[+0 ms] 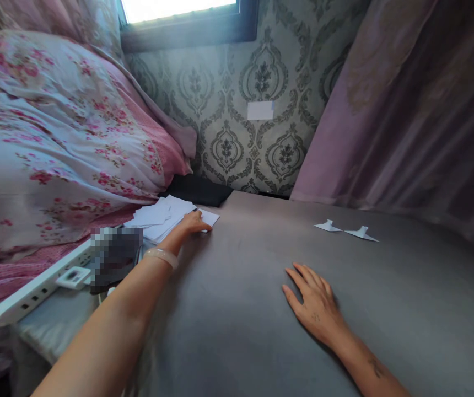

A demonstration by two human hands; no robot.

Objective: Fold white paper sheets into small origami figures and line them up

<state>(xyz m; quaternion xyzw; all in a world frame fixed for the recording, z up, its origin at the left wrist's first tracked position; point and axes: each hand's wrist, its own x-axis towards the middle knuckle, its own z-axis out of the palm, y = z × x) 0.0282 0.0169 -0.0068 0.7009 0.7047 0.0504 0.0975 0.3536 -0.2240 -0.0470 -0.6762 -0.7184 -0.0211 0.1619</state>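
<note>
My left hand (195, 221), with a pale bangle (161, 257) at the wrist, reaches to the right end of a loose stack of white paper (154, 214). Its fingers close at the edge of a white sheet (211, 217) that juts out to the right; the underside of the grip is hidden. Fingers stretched and slightly apart, my right hand (313, 303) rests on the grey tabletop (237, 314) holding nothing. Beyond it lie two small folded white paper pieces (328, 225) (362, 234), each with a raised middle part.
A dark flat item (199, 190) lies behind the papers. At left are a white power strip (38, 295), a plugged-in white adapter (73, 277) and a partly blurred dark object (117, 259). Floral bedding (63, 143) borders the left; a pink curtain (344, 132) hangs at right.
</note>
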